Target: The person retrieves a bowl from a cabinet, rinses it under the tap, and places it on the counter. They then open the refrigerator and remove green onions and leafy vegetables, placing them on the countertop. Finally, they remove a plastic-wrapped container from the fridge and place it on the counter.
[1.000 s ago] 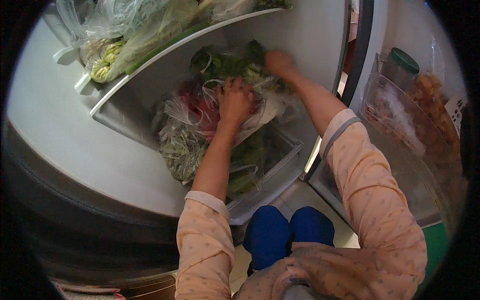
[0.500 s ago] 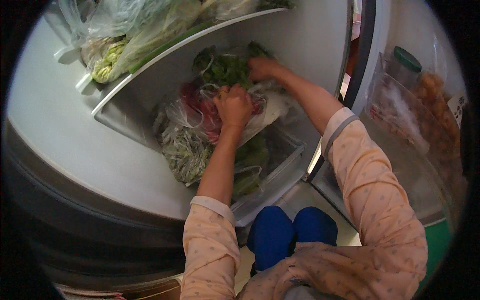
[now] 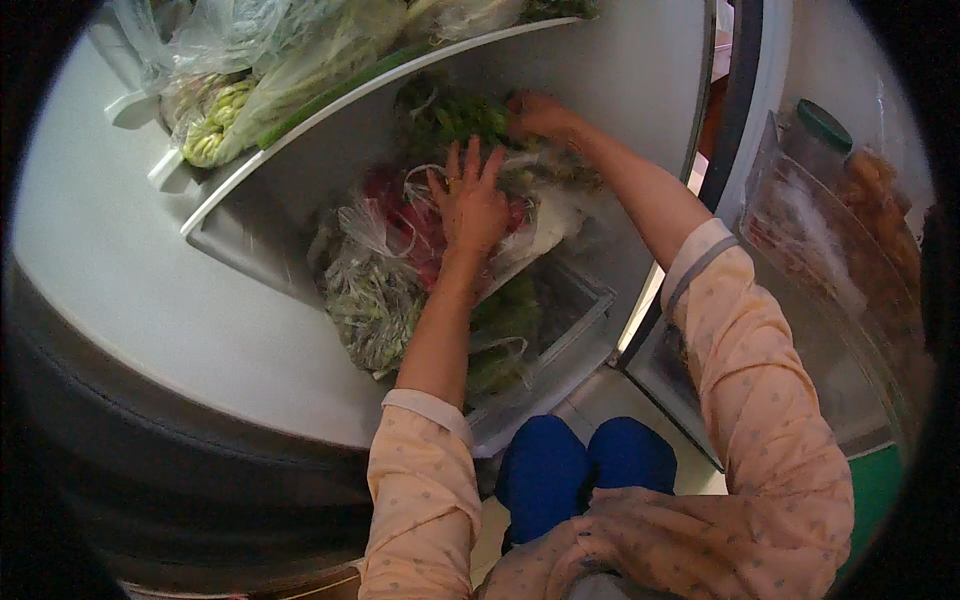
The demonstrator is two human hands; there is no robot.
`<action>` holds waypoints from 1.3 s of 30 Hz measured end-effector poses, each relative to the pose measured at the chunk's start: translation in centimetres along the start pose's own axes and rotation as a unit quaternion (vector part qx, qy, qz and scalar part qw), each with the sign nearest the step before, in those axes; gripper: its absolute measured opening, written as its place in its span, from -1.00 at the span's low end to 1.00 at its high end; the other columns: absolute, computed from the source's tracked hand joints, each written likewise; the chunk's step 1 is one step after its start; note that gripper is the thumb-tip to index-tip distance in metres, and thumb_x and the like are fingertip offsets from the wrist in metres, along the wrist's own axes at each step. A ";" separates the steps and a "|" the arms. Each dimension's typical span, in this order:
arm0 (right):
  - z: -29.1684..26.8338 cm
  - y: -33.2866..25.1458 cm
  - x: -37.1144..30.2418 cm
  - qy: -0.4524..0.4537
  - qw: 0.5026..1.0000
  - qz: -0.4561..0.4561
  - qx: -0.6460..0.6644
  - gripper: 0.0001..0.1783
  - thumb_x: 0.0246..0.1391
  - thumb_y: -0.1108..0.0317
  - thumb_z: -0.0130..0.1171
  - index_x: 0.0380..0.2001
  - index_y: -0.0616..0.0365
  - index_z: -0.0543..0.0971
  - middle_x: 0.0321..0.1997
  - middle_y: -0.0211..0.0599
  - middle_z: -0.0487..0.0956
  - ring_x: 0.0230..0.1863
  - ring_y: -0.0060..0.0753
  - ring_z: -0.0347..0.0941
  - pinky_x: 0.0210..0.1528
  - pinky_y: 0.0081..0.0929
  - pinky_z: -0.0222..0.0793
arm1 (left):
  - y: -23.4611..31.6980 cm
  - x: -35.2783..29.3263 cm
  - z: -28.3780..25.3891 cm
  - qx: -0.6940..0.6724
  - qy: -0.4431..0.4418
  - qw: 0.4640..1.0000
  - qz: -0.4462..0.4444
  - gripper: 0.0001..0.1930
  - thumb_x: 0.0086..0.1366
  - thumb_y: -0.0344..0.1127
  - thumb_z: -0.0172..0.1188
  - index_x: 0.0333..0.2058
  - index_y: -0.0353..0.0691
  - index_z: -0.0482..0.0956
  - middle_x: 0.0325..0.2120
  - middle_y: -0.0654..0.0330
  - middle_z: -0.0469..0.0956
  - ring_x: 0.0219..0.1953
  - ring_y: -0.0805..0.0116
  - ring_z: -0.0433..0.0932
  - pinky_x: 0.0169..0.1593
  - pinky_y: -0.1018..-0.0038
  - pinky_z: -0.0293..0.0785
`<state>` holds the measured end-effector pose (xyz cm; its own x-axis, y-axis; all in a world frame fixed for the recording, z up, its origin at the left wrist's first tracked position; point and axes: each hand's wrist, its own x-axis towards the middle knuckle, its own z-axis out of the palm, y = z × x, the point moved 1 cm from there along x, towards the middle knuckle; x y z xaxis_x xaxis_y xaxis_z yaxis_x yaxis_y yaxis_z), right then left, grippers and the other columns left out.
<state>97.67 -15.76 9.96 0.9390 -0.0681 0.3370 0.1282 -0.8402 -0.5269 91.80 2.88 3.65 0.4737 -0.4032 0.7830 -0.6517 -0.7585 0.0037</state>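
My left hand [image 3: 473,205] lies with its fingers spread on a red bag [image 3: 405,215] and the clear plastic around it, inside the fridge. Beyond it, my right hand [image 3: 545,117] is closed at the edge of a bunch of leafy greens [image 3: 465,118]; its fingertips are partly hidden. Under and beside my right forearm sits a pale item in clear plastic [image 3: 560,210]. Left of my left wrist rests a clear bag of grey-green vegetables [image 3: 370,305].
An open drawer [image 3: 575,325] with green produce is below the bags. Bagged vegetables [image 3: 290,70] fill the shelf above, its white edge [image 3: 350,95] curving across. At right, the open fridge door [image 3: 740,130] holds a green-lidded jar [image 3: 822,125] and bags.
My left hand's fingers have spread from a curled pose. My right hand has moved slightly farther in and to the right, and the greens have shifted.
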 end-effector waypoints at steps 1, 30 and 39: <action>-0.1 0.0 0.2 0.044 0.997 -0.070 0.002 -0.65 -0.36 0.32 0.18 -0.37 0.20 0.54 -0.46 -0.24 0.53 -0.43 -0.35 0.42 -0.37 -0.42 0.34 | 0.1 0.1 0.1 0.004 -0.015 1.000 0.016 -0.41 -0.05 -0.33 0.08 0.06 0.07 0.25 0.12 0.18 0.17 0.20 0.09 0.03 0.18 -0.10 -0.12; -0.4 0.0 3.9 0.124 0.987 -0.014 -0.106 -0.50 -0.27 0.03 0.21 -0.35 0.24 0.55 -0.49 -0.09 0.55 -0.35 -0.12 0.50 -0.27 -0.31 0.42 | 2.3 0.4 2.0 -0.132 -0.169 0.964 0.157 -0.56 0.09 -0.32 0.03 0.01 0.03 0.36 0.08 0.30 0.28 0.21 0.23 0.08 0.21 0.01 -0.11; -0.5 1.1 3.8 0.128 0.964 0.065 -0.225 -0.58 -0.18 0.16 0.16 -0.21 0.12 0.50 -0.25 -0.16 0.55 -0.32 -0.10 0.50 -0.24 -0.24 0.42 | 1.4 0.2 0.8 -0.116 -0.149 0.970 0.156 -0.53 0.12 -0.16 0.00 0.06 0.07 0.31 0.12 0.23 0.21 0.20 0.15 0.07 0.19 -0.08 -0.14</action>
<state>101.22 -17.19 11.09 0.8210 -0.2715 0.5022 -0.1910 -0.9596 -0.2065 91.41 1.31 3.27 0.3607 -0.7506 0.5536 -0.8900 -0.4545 -0.0365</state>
